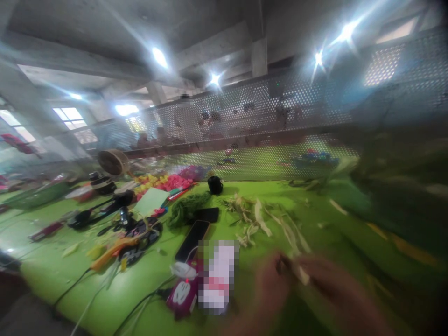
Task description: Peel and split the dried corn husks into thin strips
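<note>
Well to the left of the fingers, an orange-handled tool (pixel 111 252) lies among black cables on the green table (pixel 70 280). Nearer the fingers, still on their left, a dark phone (pixel 192 239) lies flat, with a purple charger (pixel 182 293) just in front of it. Beyond the fingers and slightly left, a loose pile of dried husk strips (pixel 250 219) is spread on the table, well apart from both hands. The left hand (pixel 271 282) is low in the view, its fingers drawn together towards a pale strip (pixel 301 274). Motion blur hides whether they actually pinch it. The strip sits between the two hands, above the table near its front edge. The right hand (pixel 338 291) meets it from the other side with its fingers bunched, and here too I cannot tell how the grip stands. Far beyond the fingers, a perforated metal screen (pixel 297 107) runs along the back of the table.
</note>
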### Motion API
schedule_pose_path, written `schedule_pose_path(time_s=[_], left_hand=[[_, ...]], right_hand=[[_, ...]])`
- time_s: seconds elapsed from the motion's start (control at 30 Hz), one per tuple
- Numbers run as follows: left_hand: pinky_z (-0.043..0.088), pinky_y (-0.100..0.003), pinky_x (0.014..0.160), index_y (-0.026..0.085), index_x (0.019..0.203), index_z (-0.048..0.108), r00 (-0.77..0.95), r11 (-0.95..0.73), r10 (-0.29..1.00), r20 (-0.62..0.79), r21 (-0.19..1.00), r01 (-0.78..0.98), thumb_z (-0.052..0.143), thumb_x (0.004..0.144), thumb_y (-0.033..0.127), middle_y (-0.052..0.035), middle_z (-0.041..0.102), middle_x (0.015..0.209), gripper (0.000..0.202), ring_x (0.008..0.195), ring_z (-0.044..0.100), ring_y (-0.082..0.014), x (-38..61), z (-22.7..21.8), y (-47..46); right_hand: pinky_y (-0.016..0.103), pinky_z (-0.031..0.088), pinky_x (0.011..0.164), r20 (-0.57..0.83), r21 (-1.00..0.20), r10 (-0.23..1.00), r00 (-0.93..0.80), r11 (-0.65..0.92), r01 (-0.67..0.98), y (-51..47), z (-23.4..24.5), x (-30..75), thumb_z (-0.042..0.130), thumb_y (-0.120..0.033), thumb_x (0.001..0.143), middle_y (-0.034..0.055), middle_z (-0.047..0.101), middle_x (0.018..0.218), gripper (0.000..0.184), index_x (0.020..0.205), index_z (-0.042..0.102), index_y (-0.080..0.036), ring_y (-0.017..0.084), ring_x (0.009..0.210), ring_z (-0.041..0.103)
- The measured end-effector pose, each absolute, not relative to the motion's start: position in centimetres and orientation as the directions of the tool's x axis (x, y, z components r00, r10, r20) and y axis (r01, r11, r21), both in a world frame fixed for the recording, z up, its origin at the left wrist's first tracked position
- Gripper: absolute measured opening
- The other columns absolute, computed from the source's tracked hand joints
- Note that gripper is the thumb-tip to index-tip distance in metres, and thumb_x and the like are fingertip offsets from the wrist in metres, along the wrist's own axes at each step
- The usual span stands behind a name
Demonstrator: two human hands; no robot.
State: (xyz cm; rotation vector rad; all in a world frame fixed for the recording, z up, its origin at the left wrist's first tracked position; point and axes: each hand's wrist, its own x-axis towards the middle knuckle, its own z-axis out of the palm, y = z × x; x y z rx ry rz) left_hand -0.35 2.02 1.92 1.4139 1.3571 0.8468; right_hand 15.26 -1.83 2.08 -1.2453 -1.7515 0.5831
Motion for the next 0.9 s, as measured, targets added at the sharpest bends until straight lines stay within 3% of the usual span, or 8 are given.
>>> schedule_pose_path(time_s=[0.23, 0.33, 0.43, 0.73, 0.9], left_hand=[[0.03, -0.026, 0.06, 0.018, 0.067, 0.055, 0.291, -0.025, 0.951, -0.104, 0.911, 0.411, 0.058, 0.071, 0.015, 0.0011, 0.05, 0.065, 0.006, 0.065, 0.044, -0.0141, -0.4, 3.1, 1.0], [0.03, -0.027, 0.061, 0.019, 0.062, 0.05, 0.296, -0.049, 0.951, -0.087, 0.905, 0.424, 0.057, 0.072, 0.017, 0.0006, 0.049, 0.065, 0.012, 0.065, 0.043, -0.0147, -0.3, 3.7, 0.8], [0.031, -0.027, 0.061, 0.018, 0.068, 0.054, 0.316, -0.026, 0.943, -0.106, 0.921, 0.388, 0.058, 0.072, 0.019, -0.0004, 0.052, 0.069, 0.006, 0.067, 0.045, -0.0151, -0.1, 3.5, 0.7], [0.031, -0.025, 0.06, 0.016, 0.073, 0.058, 0.225, 0.112, 0.96, -0.168, 0.963, 0.244, 0.058, 0.074, 0.021, 0.0019, 0.049, 0.065, 0.006, 0.062, 0.041, -0.012, -0.5, 2.6, 1.6], [0.03, -0.024, 0.059, 0.015, 0.074, 0.058, 0.227, 0.112, 0.962, -0.149, 0.979, 0.169, 0.06, 0.072, 0.021, 0.0023, 0.049, 0.064, 0.007, 0.061, 0.039, -0.0108, -0.7, 2.9, 1.8]], right_hand=[[0.027, 0.054, 0.065, 0.132, -0.899, 0.98, 0.151, 0.054, 0.435, -1.6, 3.0, 14.5, 0.067, -0.037, 0.075, 0.0008, 0.076, 0.071, 0.014, 0.076, 0.074, -0.026, 0.021, 0.065, 0.069], [0.028, 0.053, 0.065, 0.079, -0.92, 0.981, 0.177, 0.004, 0.391, -1.4, 3.1, 14.5, 0.068, -0.038, 0.072, 0.0003, 0.075, 0.066, 0.014, 0.069, 0.073, -0.026, 0.022, 0.064, 0.068], [0.029, 0.052, 0.065, 0.06, -0.927, 0.976, 0.21, -0.024, 0.373, -1.3, 3.0, 14.5, 0.068, -0.036, 0.071, 0.0007, 0.076, 0.068, 0.012, 0.067, 0.074, -0.027, 0.023, 0.065, 0.068], [0.028, 0.051, 0.066, 0.141, -0.916, 0.973, 0.185, 0.057, 0.398, -1.8, 3.2, 14.4, 0.062, -0.039, 0.078, 0.0019, 0.075, 0.078, 0.018, 0.078, 0.073, -0.025, 0.021, 0.072, 0.068], [0.027, 0.051, 0.064, 0.275, -0.814, 0.942, 0.193, 0.121, 0.569, -1.4, 1.8, 14.9, 0.06, -0.032, 0.078, 0.0036, 0.072, 0.092, 0.016, 0.09, 0.07, -0.026, 0.02, 0.076, 0.066]])
